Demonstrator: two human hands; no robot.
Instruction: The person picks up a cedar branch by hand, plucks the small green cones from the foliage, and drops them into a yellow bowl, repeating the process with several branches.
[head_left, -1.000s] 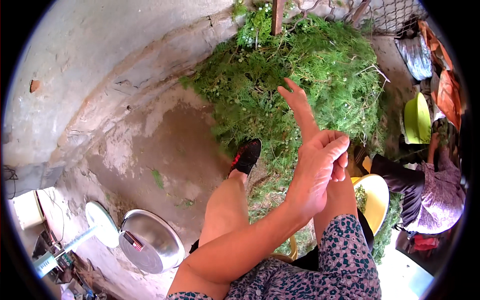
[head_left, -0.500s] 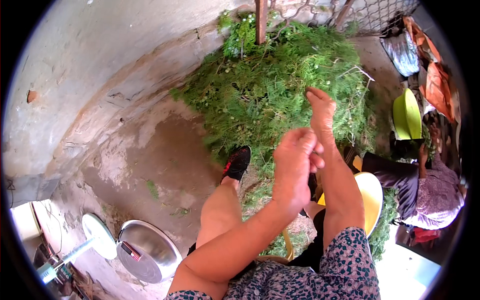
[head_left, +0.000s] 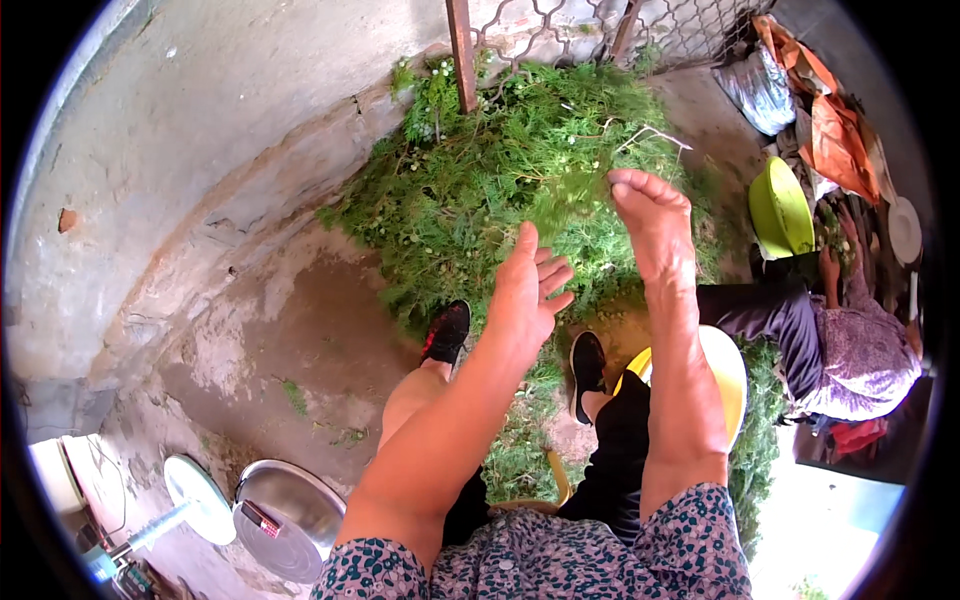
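A large heap of feathery green conifer branches [head_left: 430, 210] with pale berries lies on the ground in front of me. Above it my right hand [head_left: 652, 222] is closed, fingertips pinched on a thin green sprig [head_left: 578, 195] that is blurred and hangs toward the left. My left hand [head_left: 527, 290] is open beside it, thumb up and fingers apart, holding nothing. The sprig's outline blends into the heap behind it.
A yellow basin [head_left: 728, 385] stands by my right leg. Another person [head_left: 850, 350] sits at the right, near a lime-green basin [head_left: 782, 208]. A steel basin [head_left: 325, 495] is at lower left. A metal grille [head_left: 560, 30] and a wall [head_left: 230, 110] bound the far side.
My left hand has moved left, away from my right forearm, and its fingers have opened. My right hand has shifted slightly right, and a sprig now shows at its fingertips.
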